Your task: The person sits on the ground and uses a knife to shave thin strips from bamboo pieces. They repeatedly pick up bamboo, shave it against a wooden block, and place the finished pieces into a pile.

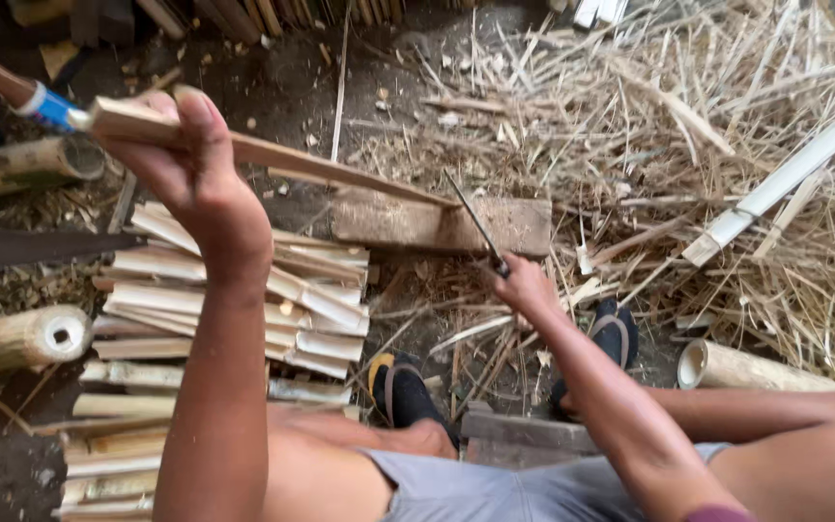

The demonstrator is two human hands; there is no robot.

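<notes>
The left hand [190, 159] is closed around a long split bamboo strip [321, 166], holding it up at a slant above a stack of split bamboo pieces [244, 300]. The right hand [526, 287] grips the handle of a knife [475, 224], whose blade seems to meet the strip's far end over a wooden block [408, 227]. Bamboo shavings [688, 145] cover the ground to the right.

Pale tan bamboo slats [234, 309], straw-yellow shavings [688, 155], black sandals [408, 391] with yellow lining, grey shorts [495, 488], dark soil.
</notes>
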